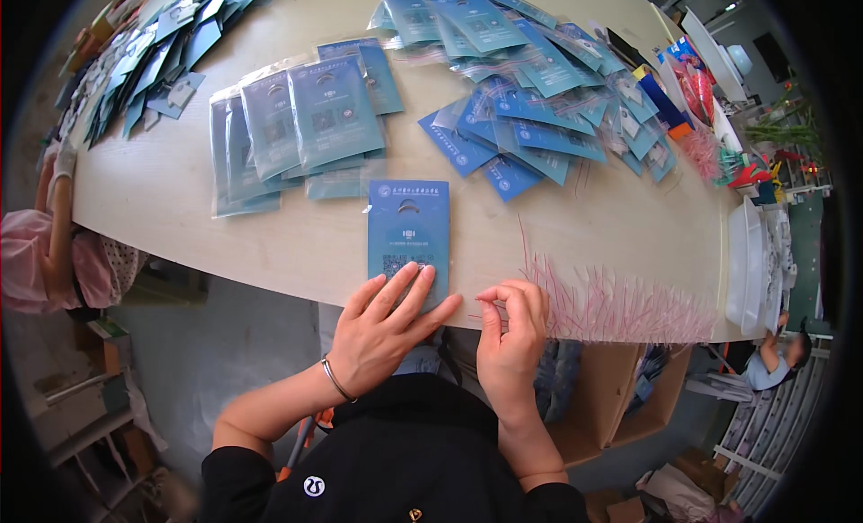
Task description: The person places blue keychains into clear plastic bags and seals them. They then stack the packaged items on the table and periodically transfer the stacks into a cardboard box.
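Observation:
A blue card in a clear plastic sleeve (408,226) lies upright before me at the table's near edge. My left hand (382,330) rests on its lower part with the fingers stretched out, covering some of a printed square code. Just right of the card, my right hand (514,339) is closed, thumb and forefinger pinched together. Thin reddish lines show by these fingertips, but what they hold is too small to make out. Beside that hand, many thin clear strips with red edges (620,307) line the table edge.
Sleeved blue cards (333,109) overlap ahead on the left; a larger heap (539,100) lies ahead on the right. More cards (171,55) are piled far left, near another person's gloved hand (65,161). White trays (744,262) stand at right; cardboard boxes (589,388) sit below the table.

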### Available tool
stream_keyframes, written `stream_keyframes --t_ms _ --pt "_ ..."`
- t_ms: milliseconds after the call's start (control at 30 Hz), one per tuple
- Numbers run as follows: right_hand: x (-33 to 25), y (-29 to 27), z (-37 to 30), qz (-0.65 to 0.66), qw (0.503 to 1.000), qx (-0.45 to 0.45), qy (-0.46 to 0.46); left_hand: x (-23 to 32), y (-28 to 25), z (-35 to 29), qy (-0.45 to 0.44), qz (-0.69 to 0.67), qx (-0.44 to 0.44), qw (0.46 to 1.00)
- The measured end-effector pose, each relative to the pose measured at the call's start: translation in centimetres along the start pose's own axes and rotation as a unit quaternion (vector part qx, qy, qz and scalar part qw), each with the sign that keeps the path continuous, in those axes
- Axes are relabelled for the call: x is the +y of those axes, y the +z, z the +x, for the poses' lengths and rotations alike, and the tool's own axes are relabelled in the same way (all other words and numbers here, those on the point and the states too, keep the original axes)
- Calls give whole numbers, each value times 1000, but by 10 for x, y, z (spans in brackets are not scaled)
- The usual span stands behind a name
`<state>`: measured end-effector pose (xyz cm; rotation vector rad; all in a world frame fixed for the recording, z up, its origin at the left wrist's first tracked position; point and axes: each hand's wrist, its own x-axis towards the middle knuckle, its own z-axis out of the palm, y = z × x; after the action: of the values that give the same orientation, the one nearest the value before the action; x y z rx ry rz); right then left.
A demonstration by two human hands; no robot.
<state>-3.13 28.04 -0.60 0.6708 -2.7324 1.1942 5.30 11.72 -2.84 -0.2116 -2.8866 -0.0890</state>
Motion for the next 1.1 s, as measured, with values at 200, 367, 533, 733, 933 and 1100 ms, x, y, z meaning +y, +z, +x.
stream_keyframes --t_ms 200,367,533,733,933,1100 --pt "-5 -2 14 -59 994 -17 -96 -2 2 -1 2 -1 18 1000" --pt "4 -1 23 -161 970 -76 -165 -4 2 -8 10 -4 18 1000" --pt "6 -1 26 -133 972 -87 -172 -7 6 -14 5 -43 23 999" --pt "7 2 22 -60 986 -56 -143 -16 2 -16 26 -79 56 995" --pt "-1 -1 38 -68 985 -60 -144 -42 -9 -31 98 -134 192 967" --pt "-21 19 79 -198 950 -92 -225 -87 -52 5 61 -24 258 964"
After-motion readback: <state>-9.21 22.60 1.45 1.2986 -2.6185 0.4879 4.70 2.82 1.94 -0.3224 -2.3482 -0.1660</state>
